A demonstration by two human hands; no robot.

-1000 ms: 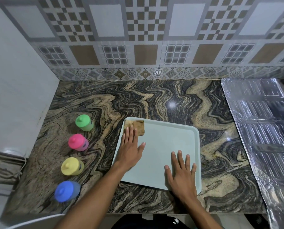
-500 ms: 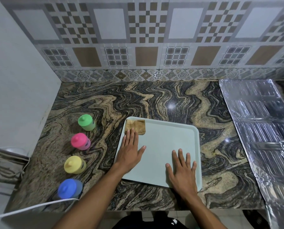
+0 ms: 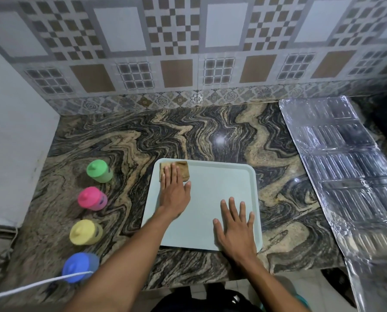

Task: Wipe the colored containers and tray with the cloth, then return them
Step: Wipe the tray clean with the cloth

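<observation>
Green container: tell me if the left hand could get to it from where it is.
Probably yes. The left hand presses the cloth in the tray's far left corner; only bare counter separates it from the green container.

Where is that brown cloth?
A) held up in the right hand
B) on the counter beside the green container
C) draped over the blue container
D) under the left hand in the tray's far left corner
D: the left hand lies flat on the cloth in the far left corner of the tray.
</observation>
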